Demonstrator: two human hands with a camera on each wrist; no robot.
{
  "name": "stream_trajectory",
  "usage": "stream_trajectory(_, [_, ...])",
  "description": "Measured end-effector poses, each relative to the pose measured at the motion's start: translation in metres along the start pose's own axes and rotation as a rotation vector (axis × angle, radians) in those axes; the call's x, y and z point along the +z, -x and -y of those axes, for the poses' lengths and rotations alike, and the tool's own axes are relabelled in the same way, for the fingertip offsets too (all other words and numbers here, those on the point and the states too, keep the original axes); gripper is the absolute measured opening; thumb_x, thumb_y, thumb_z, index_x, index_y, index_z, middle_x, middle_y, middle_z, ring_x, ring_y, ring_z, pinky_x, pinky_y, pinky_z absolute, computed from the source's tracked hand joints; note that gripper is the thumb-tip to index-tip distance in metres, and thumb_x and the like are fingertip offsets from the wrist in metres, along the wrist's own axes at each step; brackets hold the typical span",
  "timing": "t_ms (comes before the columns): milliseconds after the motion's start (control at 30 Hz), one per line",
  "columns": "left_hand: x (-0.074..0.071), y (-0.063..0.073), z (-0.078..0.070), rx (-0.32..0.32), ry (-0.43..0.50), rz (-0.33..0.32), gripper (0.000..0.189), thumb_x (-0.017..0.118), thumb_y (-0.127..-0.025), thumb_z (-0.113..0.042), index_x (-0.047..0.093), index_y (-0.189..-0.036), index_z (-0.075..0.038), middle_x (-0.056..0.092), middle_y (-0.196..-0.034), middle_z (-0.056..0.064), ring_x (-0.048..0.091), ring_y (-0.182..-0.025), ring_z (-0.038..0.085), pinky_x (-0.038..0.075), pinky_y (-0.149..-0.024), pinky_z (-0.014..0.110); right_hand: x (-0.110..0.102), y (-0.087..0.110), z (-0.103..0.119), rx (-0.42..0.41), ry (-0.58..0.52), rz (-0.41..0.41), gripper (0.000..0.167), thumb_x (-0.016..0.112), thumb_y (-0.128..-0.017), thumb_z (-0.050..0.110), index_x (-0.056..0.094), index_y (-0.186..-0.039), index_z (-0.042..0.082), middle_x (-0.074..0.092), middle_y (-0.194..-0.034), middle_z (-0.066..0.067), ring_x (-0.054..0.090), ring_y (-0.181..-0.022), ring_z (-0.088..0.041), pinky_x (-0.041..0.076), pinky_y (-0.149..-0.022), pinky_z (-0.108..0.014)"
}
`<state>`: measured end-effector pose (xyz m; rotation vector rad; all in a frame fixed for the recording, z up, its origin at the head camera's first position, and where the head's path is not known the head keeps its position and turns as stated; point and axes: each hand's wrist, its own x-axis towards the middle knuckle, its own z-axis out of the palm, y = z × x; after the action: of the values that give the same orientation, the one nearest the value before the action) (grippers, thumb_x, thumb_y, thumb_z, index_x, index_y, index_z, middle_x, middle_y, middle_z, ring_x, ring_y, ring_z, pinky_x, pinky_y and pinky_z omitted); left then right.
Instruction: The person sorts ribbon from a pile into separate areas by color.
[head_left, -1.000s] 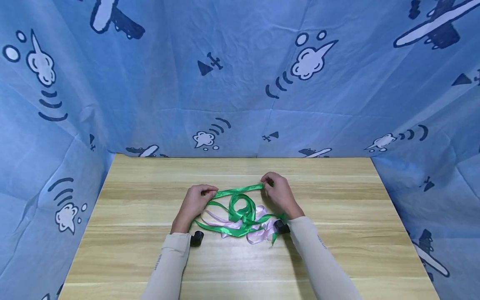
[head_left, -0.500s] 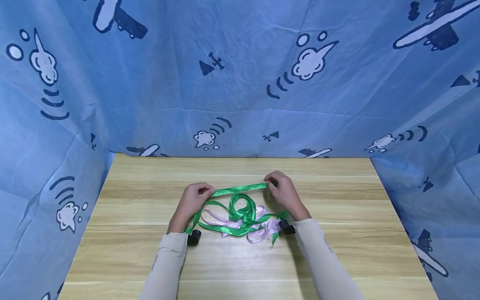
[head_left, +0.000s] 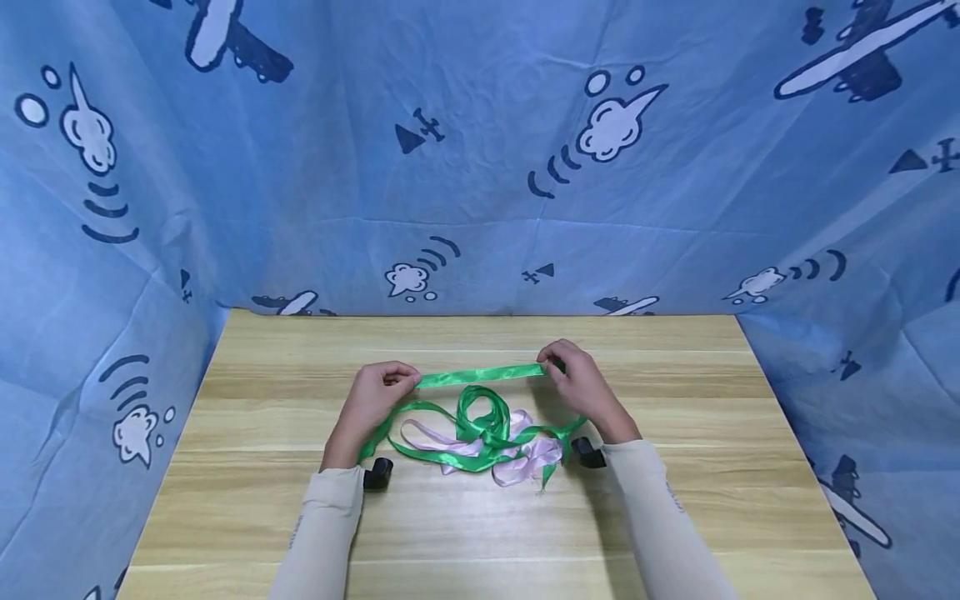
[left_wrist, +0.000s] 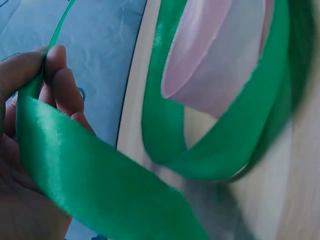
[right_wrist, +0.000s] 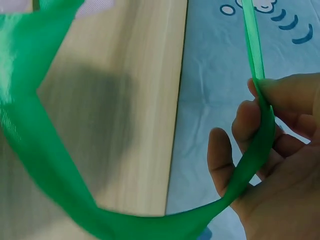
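A shiny green ribbon (head_left: 480,376) stretches nearly straight between both hands, a little above the table. My left hand (head_left: 378,396) pinches it between thumb and forefinger, and the loose length (left_wrist: 105,175) drops past the palm toward the wrist. On the other side my right hand (head_left: 583,383) pinches the same ribbon with thumb and fingertips; in the right wrist view its tail (right_wrist: 250,155) runs down across the palm and loops away. Below the taut stretch lies a heap with a green coil (head_left: 486,417) and a pale pink ribbon (head_left: 528,462) tangled under it.
The wood-grain table (head_left: 480,533) carries the ribbon heap near its middle. Blue printed cloth (head_left: 480,167) hangs behind it and along both sides. Black wrist cameras (head_left: 378,473) sit at the cuffs of the light sleeves.
My hands have moved apart, left hand leftward and right hand rightward. The green stretch between them is longer and flatter. The coil and pink ribbon have hardly shifted.
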<state>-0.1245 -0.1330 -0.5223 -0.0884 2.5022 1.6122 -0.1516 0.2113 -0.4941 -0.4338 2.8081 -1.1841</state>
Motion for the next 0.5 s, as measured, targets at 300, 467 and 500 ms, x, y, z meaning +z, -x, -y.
stream_trajectory(300, [-0.013,0.004,-0.005,0.005,-0.019,-0.016,0.014,0.075,-0.099,-0.022,0.080,-0.104,-0.010,0.078,-0.092,0.005,0.068,-0.084,0.014,0.054,-0.079,0.026,-0.015,0.003,0.005,0.027,0.029,-0.001,0.006,0.062,-0.103,0.002,0.067,-0.100,0.001,0.066,-0.100,-0.014,0.058,-0.088,-0.025,0.049,-0.079,-0.040])
stream_trajectory(467, [-0.022,0.008,-0.008,0.011,-0.025,-0.020,0.014,0.074,-0.099,-0.020,0.080,-0.104,-0.009,0.078,-0.091,0.006,0.068,-0.083,0.015,0.053,-0.074,0.023,-0.020,0.005,0.004,0.040,0.041,-0.001,0.006,0.063,-0.104,0.004,0.067,-0.100,0.001,0.065,-0.098,-0.013,0.057,-0.086,-0.023,0.048,-0.076,-0.036])
stream_trajectory(500, [-0.024,0.009,-0.008,0.010,-0.023,-0.020,0.014,0.074,-0.099,-0.020,0.080,-0.105,-0.008,0.078,-0.091,0.006,0.068,-0.083,0.016,0.053,-0.074,0.023,-0.021,0.006,0.004,0.039,0.041,-0.002,0.006,0.063,-0.104,0.004,0.067,-0.100,0.001,0.066,-0.098,-0.013,0.057,-0.086,-0.023,0.048,-0.076,-0.036])
